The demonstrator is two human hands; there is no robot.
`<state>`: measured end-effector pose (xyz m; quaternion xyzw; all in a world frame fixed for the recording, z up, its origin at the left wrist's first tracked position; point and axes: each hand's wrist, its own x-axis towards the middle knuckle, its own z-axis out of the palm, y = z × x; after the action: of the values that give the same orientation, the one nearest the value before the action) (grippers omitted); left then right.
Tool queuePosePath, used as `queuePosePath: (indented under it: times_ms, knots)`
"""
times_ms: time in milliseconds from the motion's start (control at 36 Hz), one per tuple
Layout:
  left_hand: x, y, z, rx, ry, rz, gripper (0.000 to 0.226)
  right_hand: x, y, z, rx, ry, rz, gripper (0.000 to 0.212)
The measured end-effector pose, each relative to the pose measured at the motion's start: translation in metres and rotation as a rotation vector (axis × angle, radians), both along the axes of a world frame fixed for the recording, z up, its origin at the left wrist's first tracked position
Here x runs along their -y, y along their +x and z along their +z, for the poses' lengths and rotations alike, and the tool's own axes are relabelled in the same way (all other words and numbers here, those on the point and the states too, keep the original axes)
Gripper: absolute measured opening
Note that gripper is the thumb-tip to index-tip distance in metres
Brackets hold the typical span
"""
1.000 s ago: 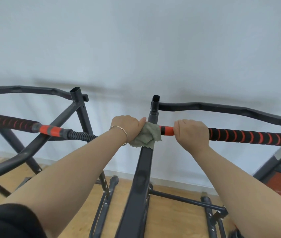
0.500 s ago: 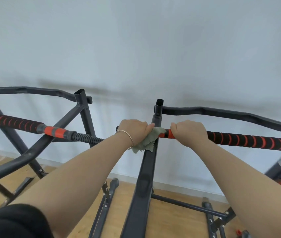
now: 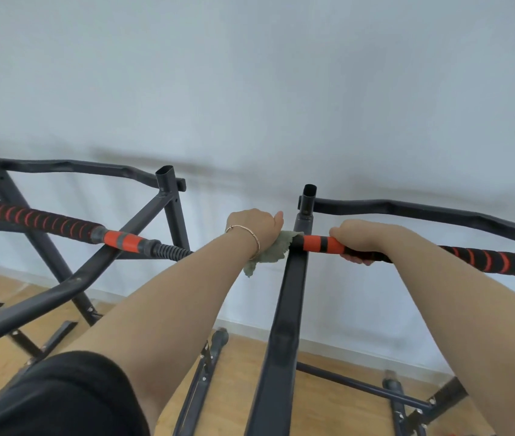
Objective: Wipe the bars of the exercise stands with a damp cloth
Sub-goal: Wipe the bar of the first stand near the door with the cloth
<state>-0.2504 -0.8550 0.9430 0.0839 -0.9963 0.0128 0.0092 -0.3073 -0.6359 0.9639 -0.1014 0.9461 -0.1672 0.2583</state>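
Your right hand [image 3: 364,239] has slid away from the post [image 3: 308,202], still gripping the bar [image 3: 319,243]; your left hand [image 3: 254,226] clenches the cloth [image 3: 273,251] beside that post.

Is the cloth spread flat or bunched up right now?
Bunched. The cloth is crumpled under the left hand at the end of the bar, a loose corner hanging below the wrist.

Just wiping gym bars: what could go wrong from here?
The cloth, gripped in the left hand where the striped bar meets the upright post, might snag in that joint. The bracelet could scrape the post. The right hand covers part of the bar, so that patch may go unwiped.
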Motion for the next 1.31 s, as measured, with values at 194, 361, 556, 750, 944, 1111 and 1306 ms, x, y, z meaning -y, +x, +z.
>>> queuePosePath:
  times_ms: [194,361,556,750,944,1111,1306]
  knots:
    - [0.023,0.005,0.002,0.126,-0.020,-0.067,0.065,0.003,-0.006,0.003,0.076,-0.033,-0.037,0.037]
    - [0.023,0.006,-0.006,0.044,0.080,-0.051,0.048,0.006,0.005,-0.006,-0.242,0.049,0.037,0.042]
    - [0.027,0.002,0.006,0.126,0.392,0.084,0.046,-0.001,0.037,-0.024,-0.754,0.489,0.252,0.018]
    - [0.022,-0.003,0.011,-0.295,0.597,0.045,0.046,-0.003,0.029,-0.026,-0.789,0.344,0.282,0.010]
    - [-0.019,0.006,0.037,-0.431,0.952,-0.037,0.040,-0.009,0.032,-0.007,-0.544,-0.439,-0.105,0.036]
    - [-0.048,0.008,0.039,-0.335,1.247,-0.085,0.016,-0.023,0.040,0.004,-0.290,-0.884,-0.297,0.038]
    - [-0.082,0.006,0.046,-0.268,1.351,-0.154,0.011,-0.042,0.045,0.011,-0.213,-1.027,-0.294,0.028]
